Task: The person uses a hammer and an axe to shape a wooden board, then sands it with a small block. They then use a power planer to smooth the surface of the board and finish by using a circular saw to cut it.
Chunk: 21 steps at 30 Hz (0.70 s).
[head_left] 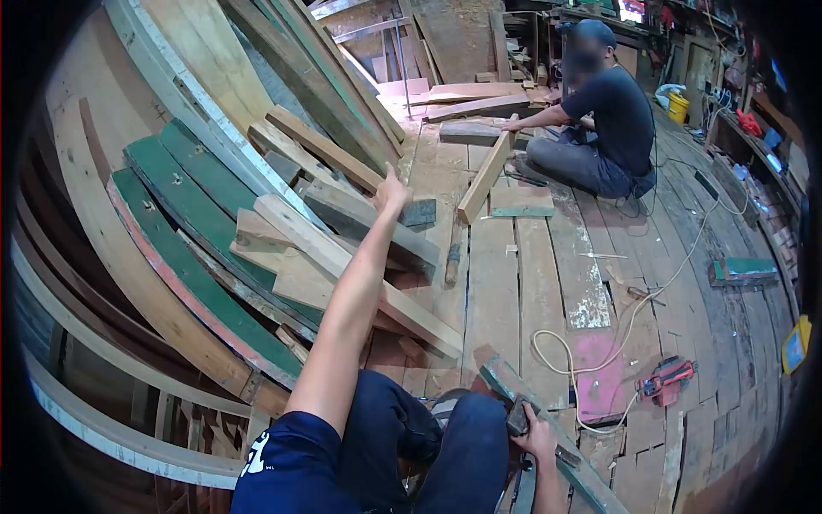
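My left hand reaches far forward over the stacked timber, one finger stretched out and nothing visible in its grasp. Just beyond its fingers is the end of a brown wooden beam. A small dark flat block lies to the right of the wrist. Low in the view, beside my right knee, my right hand is closed around a dark, blocky tool whose exact kind I cannot make out. Under that hand a long green-edged board runs diagonally.
A seated co-worker holds a wooden beam on the plank floor. A red power tool lies at right, near a pale cord and a pink panel. Green curved boards and timber crowd the left.
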Each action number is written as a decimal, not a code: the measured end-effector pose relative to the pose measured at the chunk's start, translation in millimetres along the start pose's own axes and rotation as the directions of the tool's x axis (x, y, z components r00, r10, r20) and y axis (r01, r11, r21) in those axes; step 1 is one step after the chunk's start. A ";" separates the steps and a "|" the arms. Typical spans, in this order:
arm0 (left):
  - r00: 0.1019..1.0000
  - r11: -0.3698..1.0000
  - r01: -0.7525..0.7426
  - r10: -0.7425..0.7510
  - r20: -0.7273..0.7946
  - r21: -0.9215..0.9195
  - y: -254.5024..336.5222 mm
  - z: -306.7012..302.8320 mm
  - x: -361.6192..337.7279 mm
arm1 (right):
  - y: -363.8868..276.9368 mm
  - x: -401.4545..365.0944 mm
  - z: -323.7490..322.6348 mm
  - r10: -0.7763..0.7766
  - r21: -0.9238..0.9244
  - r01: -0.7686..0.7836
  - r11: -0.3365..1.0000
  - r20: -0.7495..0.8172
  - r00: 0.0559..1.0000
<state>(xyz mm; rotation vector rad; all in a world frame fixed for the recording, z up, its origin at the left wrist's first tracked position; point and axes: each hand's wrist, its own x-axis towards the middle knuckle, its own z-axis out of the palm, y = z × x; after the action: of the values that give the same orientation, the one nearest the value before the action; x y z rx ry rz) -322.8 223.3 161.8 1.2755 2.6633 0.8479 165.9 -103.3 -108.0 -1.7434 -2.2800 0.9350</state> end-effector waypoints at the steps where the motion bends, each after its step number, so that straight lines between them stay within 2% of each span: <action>1: 1.000 1.000 0.016 -0.016 0.005 0.001 0.3 0.0 -0.6 | -1.4 -0.1 -1.6 0.003 -0.001 -0.003 1.000 0.010 1.000; 3: 0.999 0.999 0.044 -0.044 0.013 0.003 1.5 1.2 0.2 | 0.6 -0.8 0.2 0.001 0.006 -0.001 1.000 0.017 1.000; 13: 1.000 1.000 -0.027 0.027 0.010 0.008 -2.4 3.0 -7.8 | 3.7 0.1 4.0 0.005 -0.007 -0.005 1.000 0.026 1.000; 21: 1.000 1.000 -0.003 0.002 0.023 0.014 -8.3 2.2 -12.8 | -4.5 1.6 -2.8 0.026 0.005 -0.026 1.000 0.025 0.999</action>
<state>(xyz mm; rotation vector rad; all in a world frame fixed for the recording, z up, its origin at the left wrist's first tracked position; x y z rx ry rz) -319.7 210.7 153.5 1.2841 2.6554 0.8105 162.9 -101.4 -103.7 -1.7732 -2.2730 0.9722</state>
